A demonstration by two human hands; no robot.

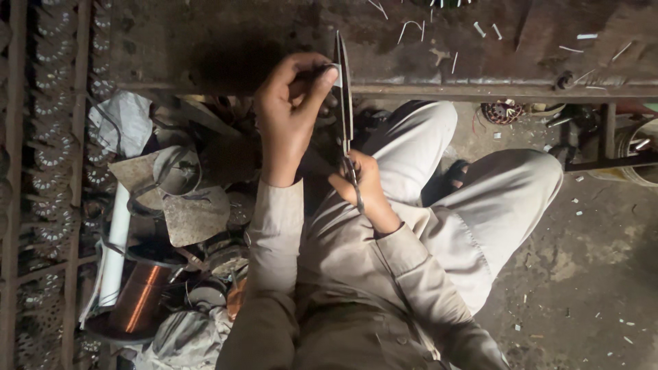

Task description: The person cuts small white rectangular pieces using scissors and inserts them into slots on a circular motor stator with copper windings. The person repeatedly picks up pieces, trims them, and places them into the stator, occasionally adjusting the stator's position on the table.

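Scissors (344, 103) point up at the dirty table (480, 62), over the person's lap. Right hand (360, 185) grips the handles (fingers closed). Left hand (291, 103) pinches a small white strip (335, 74) against the blades.

Dim light falls on a worn, scarred surface (205, 41) edged by a metal bar. Below it lies a stained concrete floor (582, 274) strewn with pale scraps; left of it stands a metal rack (48, 171).

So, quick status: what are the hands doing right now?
Right hand grips scissors by the handles. Left hand pinches small white strip at the blades. Nothing in the way.
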